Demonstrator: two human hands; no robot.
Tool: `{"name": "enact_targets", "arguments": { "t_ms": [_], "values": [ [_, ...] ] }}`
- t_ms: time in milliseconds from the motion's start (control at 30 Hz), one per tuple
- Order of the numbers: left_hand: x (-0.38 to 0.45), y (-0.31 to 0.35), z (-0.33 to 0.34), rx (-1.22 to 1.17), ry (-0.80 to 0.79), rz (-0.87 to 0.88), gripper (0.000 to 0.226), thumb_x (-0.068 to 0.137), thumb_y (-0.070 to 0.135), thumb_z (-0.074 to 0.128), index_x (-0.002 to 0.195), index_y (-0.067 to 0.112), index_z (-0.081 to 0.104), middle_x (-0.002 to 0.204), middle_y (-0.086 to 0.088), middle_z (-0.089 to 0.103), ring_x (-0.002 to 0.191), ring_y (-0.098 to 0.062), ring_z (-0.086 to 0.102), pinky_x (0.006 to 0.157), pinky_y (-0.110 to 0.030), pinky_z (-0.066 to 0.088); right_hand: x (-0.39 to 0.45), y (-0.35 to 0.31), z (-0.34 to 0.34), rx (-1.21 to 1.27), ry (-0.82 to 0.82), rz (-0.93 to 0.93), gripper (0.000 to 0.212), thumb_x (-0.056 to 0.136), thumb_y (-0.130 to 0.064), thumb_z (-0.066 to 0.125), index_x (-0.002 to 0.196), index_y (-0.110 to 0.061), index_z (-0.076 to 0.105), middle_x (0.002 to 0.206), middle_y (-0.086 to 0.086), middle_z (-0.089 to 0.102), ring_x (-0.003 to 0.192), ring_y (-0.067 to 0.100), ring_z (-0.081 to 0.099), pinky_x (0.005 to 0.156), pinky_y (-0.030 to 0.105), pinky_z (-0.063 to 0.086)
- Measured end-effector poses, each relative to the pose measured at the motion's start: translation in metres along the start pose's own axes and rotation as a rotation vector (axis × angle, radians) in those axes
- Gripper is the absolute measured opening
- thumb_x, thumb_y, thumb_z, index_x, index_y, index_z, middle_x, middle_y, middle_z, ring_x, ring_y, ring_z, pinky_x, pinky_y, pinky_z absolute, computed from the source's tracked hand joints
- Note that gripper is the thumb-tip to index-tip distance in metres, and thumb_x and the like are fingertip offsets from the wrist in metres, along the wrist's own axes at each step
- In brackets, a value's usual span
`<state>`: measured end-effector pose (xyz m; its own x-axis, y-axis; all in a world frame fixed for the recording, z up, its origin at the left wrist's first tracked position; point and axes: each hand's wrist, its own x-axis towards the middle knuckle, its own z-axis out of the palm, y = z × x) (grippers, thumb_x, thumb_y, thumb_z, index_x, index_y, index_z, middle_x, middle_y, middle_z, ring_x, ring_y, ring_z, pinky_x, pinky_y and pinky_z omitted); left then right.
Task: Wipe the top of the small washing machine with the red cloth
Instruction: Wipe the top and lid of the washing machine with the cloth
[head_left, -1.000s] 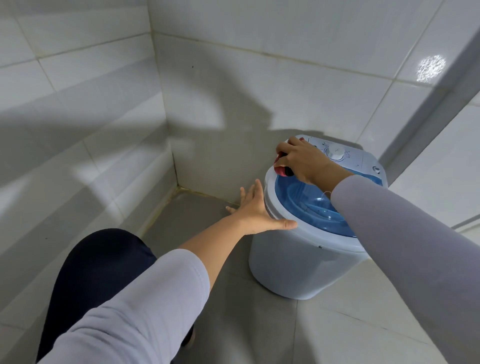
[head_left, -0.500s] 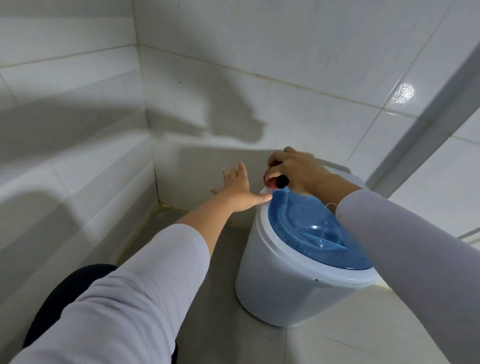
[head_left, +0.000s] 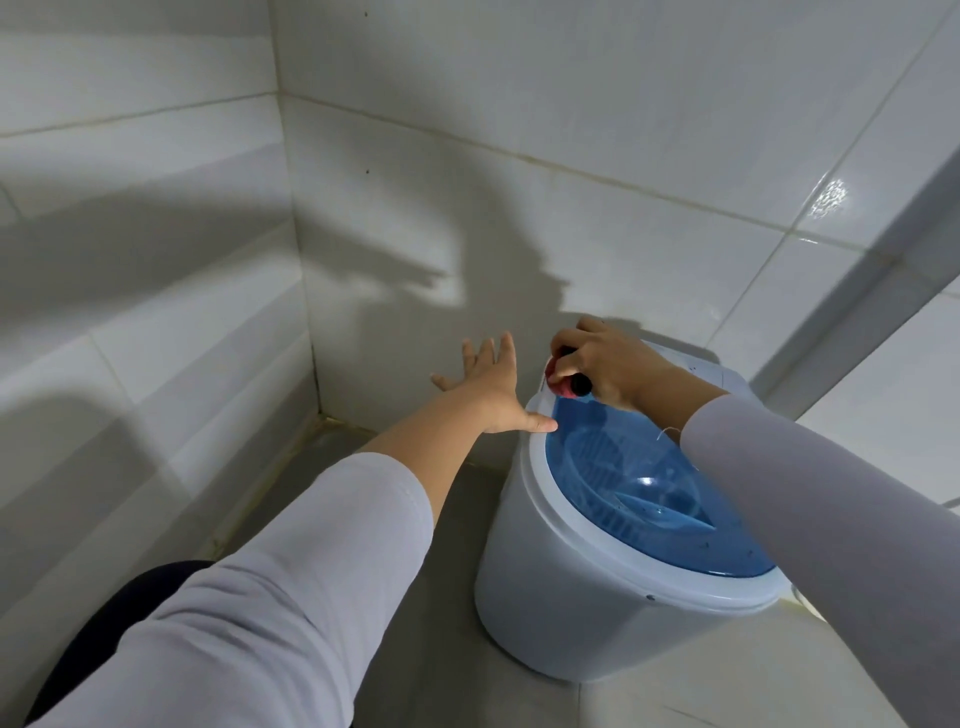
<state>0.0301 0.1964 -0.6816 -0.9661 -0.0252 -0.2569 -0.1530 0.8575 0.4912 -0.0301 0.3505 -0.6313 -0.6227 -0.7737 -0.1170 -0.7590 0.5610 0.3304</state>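
Observation:
A small white washing machine (head_left: 561, 613) with a round blue see-through lid (head_left: 639, 499) stands on the floor at the right, close to the tiled back wall. My right hand (head_left: 613, 364) is closed around a bunched red cloth (head_left: 563, 384) with a dark part, pressed on the far left rim of the lid. My left hand (head_left: 493, 384) is flat with fingers spread, its thumb touching the machine's left rim. The control panel behind my right hand is mostly hidden.
White tiled walls meet in a corner (head_left: 311, 364) left of the machine. Grey floor tiles (head_left: 415, 623) lie in front. My dark-clothed knee (head_left: 119, 613) shows at the bottom left. A grey strip (head_left: 857, 291) runs diagonally along the right wall.
The view has dropped lower and nearer, so the machine sits lower right in the frame. My right hand with the cloth stays on the far left rim; my left hand stays against the machine's side.

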Motion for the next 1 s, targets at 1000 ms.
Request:
{"name": "enact_targets", "arguments": {
  "t_ms": [1000],
  "values": [
    [0.048,0.002,-0.012,-0.003,-0.026,-0.058,0.127,0.072,0.064,0.068,0.150,0.018,-0.022,0.161,-0.005,-0.017,0.147,-0.030,-0.019,0.111,-0.069,0.008,0.007,0.015,0.007,0.257,-0.016,0.250,0.039,0.083,-0.011,0.061,0.119,-0.025,0.064,0.120,0.005,0.052,0.113,0.026,0.049,0.091,0.024,0.035]
  ]
}}
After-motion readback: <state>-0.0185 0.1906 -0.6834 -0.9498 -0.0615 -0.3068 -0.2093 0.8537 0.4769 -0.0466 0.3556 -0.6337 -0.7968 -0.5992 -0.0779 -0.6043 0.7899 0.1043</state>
